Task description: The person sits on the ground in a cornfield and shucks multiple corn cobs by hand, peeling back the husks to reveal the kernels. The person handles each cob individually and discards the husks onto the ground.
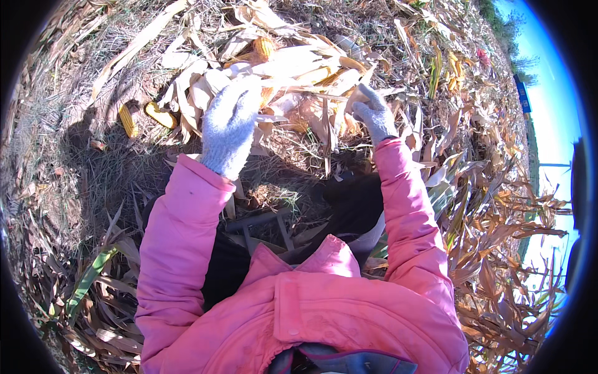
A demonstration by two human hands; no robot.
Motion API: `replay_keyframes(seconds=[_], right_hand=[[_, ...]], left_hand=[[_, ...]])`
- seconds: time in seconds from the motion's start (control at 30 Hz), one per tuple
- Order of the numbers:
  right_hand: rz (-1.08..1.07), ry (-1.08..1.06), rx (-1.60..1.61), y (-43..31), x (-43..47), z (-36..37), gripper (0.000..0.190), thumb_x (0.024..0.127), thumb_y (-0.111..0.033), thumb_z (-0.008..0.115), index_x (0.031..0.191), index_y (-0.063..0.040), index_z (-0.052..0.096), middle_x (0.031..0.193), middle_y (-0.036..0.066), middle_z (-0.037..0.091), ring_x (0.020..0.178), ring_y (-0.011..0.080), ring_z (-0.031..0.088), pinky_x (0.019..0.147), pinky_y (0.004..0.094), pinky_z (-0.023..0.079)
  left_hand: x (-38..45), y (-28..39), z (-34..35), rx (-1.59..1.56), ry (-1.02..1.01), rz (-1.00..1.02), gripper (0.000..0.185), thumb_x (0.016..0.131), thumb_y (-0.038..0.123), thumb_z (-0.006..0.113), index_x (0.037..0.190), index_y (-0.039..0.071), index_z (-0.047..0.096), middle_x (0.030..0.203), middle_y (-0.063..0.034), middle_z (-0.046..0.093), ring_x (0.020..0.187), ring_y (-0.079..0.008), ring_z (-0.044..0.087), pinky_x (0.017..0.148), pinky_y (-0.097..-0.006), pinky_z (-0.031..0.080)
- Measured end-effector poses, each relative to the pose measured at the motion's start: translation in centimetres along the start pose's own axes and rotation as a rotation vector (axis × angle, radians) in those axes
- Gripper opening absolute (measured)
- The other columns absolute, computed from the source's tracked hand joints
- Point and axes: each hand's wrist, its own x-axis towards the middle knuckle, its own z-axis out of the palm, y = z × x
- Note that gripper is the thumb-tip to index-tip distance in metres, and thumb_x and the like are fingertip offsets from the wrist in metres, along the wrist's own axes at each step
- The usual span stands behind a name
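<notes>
My left hand (pixel 230 124), in a pale knitted glove, is at the left side of a heap of maize ears in dry husks (pixel 294 63). Its fingertips are lost in glare, so whether they grip anything cannot be told. On the heap's right side my right hand (pixel 375 113), gloved alike, pinches a dry husk leaf (pixel 359 96) between thumb and fingers. A bare yellow maize ear (pixel 264 48) shows at the top of the heap. Two husked cobs lie on the soil to the left, a straight one (pixel 127 121) and a curved one (pixel 160 115).
Dry maize stalks and leaves (pixel 486 262) crowd the right side. More yellow ears (pixel 454 72) lie farther off at upper right. A metal frame (pixel 266 226) sits low between my legs. A green leaf (pixel 91 278) lies at lower left.
</notes>
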Motion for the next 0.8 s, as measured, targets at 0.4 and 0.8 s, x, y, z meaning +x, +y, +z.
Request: replay_keyframes(seconds=[0.4,0.8], right_hand=[[-0.034,-0.742,-0.847,14.1,-7.3,27.8,0.082,0.071,-0.032,0.075,0.140,-0.016,0.035,0.134,0.024,0.045,0.109,0.0394,0.056,0.094,0.0444,0.046],[0.071,-0.889,-1.030,18.2,-2.7,33.4,0.066,0.071,-0.034,0.073,0.128,-0.015,0.045,0.135,0.024,0.041,0.096,0.0392,0.061,0.085,0.0445,0.049]], left_hand=[[-8.5,5.8,3.9,0.080,-0.567,0.335,0.038,0.082,0.022,0.051,0.117,0.008,0.058,0.096,-0.0080,0.062,0.082,-0.0236,0.060,0.072,-0.0394,0.049],[-7.2,7.8,0.9,0.307,-0.544,0.212,0.040,0.088,0.024,0.047,0.124,0.008,0.053,0.112,-0.0107,0.057,0.102,-0.0253,0.056,0.088,-0.0393,0.043]])
